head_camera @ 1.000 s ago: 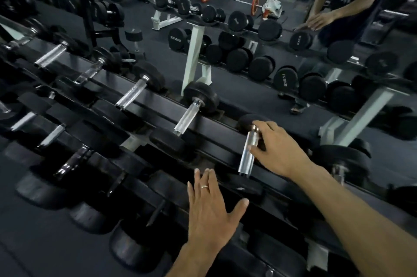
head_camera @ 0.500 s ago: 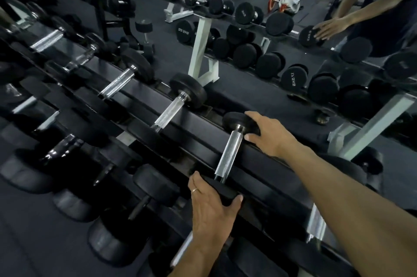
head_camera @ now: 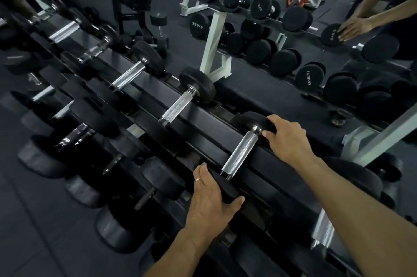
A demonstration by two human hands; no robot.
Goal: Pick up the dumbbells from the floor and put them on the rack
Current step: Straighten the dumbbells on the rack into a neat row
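- The left hand (head_camera: pixel 212 200) is nearest the camera, its fingers and thumb wrapped round the near head (head_camera: pixel 225 193) of a dumbbell (head_camera: pixel 240 155) that lies on the top shelf of the rack (head_camera: pixel 203 139).
- The dumbbell's long axis runs from that near head up and away to the right, its knurled chrome handle bare between the two hands (neither hand touches it).
- The right hand (head_camera: pixel 286 139) lies over the far head (head_camera: pixel 250 121), fingers curled loosely on it, thumb tip just beside the collar.
- Both hands are on the weight, one per end, so any nudge would likely run along that axis.
- The shelf is dark sloped metal; the neighbouring dumbbell (head_camera: pixel 187 98) sits well apart to the left, leaving room.
- Beyond is a mirror (head_camera: pixel 338 100) showing a reflected rack.
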